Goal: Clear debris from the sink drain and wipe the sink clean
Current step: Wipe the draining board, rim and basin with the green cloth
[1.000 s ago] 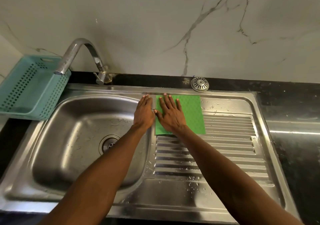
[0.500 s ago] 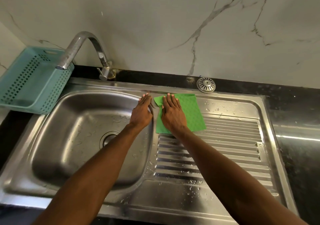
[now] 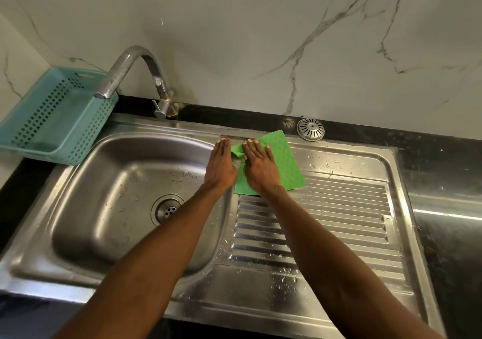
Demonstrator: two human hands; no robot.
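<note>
1. Now the green cloth (image 3: 276, 166) is pressed flat on the sink (image 3: 339, 161) ledge beside the basin, under the right hand (image 3: 260, 169), whose fingers are straight.
2. The left hand (image 3: 220, 167) lies flat beside it, holding nothing.
3. Wiping seems in hand; next, the cloth should probably be swept toward the drain (image 3: 168, 209).
4. The strainer (image 3: 311, 129) rests on the counter (image 3: 430, 140).

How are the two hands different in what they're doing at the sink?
The right hand lies flat on the green cloth, while the left hand rests on bare steel at the sink basin's edge, beside the cloth. Both have straight fingers and grip nothing.
</note>
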